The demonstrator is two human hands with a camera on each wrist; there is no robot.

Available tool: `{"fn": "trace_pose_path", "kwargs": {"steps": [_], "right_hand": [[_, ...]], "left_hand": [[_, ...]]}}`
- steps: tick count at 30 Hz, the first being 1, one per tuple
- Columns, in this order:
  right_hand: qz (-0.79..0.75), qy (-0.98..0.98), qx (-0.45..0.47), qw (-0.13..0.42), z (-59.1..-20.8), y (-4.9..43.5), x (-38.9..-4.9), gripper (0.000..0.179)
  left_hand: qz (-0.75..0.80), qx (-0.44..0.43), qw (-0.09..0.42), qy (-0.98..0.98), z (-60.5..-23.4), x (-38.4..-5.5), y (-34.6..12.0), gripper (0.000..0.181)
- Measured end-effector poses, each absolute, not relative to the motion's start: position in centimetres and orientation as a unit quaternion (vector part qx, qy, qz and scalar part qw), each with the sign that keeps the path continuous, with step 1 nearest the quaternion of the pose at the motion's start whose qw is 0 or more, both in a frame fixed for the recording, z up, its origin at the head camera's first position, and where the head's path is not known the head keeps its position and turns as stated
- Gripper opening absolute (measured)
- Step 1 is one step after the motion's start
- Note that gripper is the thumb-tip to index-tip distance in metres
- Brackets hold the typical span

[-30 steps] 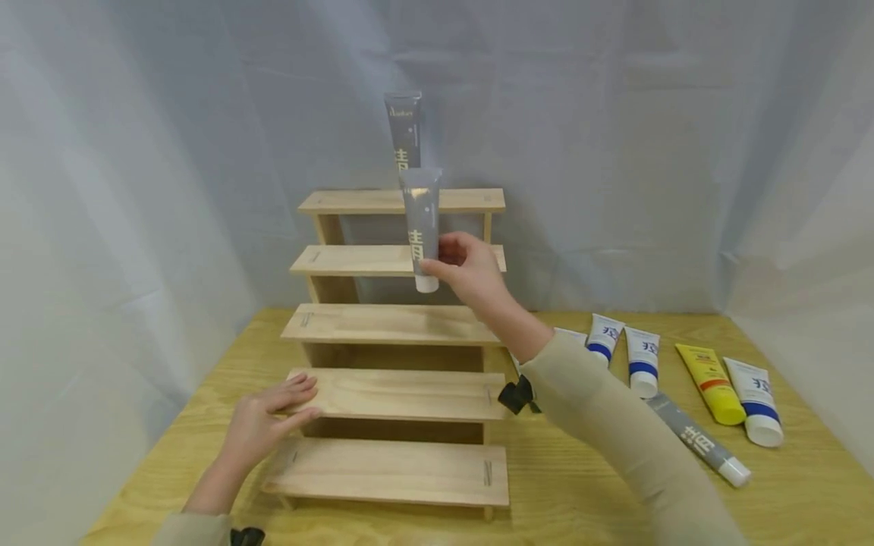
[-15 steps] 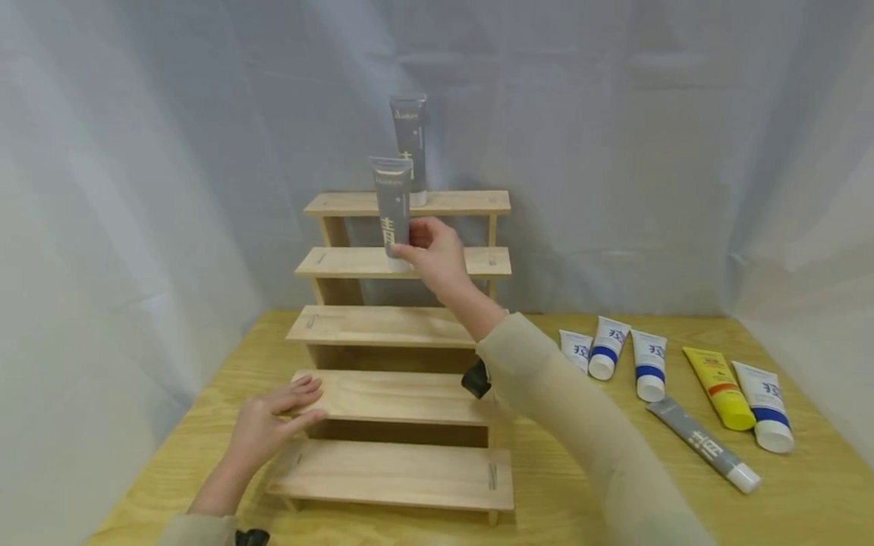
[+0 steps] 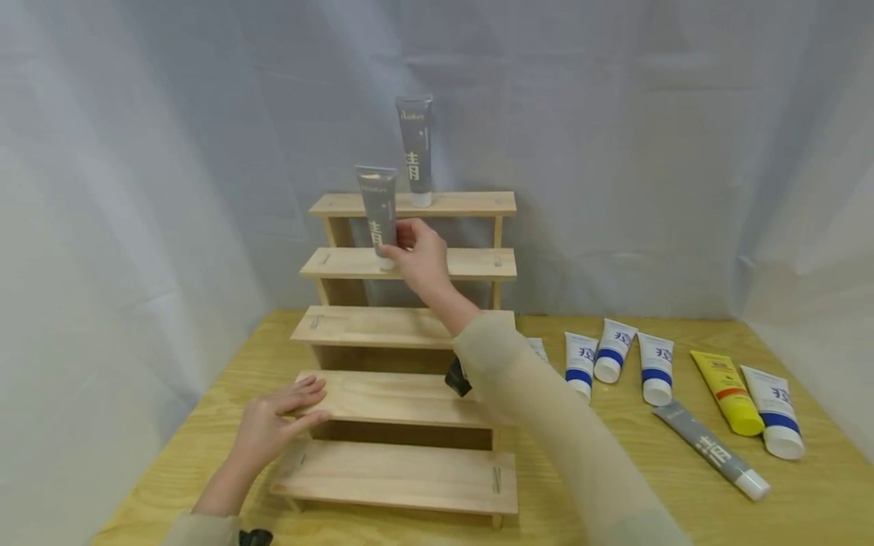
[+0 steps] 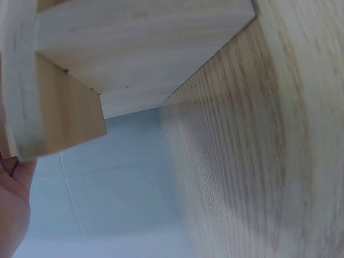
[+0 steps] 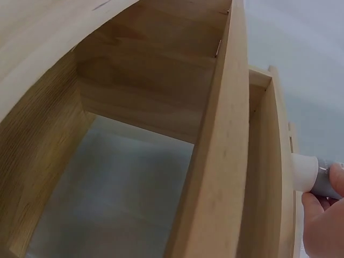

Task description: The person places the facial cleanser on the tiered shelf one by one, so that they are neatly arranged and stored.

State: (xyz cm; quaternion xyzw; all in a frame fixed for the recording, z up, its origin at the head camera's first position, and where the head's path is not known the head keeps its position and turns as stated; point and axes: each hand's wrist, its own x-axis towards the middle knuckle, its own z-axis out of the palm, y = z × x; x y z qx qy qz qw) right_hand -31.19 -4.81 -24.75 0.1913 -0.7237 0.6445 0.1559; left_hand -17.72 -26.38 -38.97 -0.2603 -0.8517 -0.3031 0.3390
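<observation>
Upper middle of the head view: the right hand pinches a grey tube low down, near its white cap. The tube is cap-down, top tipped slightly left, at the second-highest step of the wooden stand. Whether the cap bears on the wood: cannot tell.

Left hand, lower left: not clenched, fingers resting on a lower step's left end.

Risks, my judgement:
- Tall body on a narrow cap. Letting go while tilted could topple it, likely leftward or over the front edge.
- Cap set too near that edge: same fall.
- A stray knuckle or a jolt to the stand could upset the upright tube on the top step, upper middle.
- The right sleeve passes close to the white tubes, right of frame; a low elbow might shift the nearest.
</observation>
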Motion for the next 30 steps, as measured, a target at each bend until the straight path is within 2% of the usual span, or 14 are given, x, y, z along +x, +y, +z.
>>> {"fn": "trace_pose_path", "kwargs": {"steps": [15, 30], "right_hand": [[0.631, -0.73, 0.199, 0.171, -25.1, -5.85, -31.72, 0.032], [0.589, -0.77, 0.19, 0.156, -24.91, -5.6, -31.84, 0.034]], "left_hand": [[-0.303, -0.264, 0.342, -0.849, -38.96, -17.75, -26.32, 0.036], [-0.301, -0.263, 0.34, -0.851, -38.8, -17.81, -26.37, 0.036]]}}
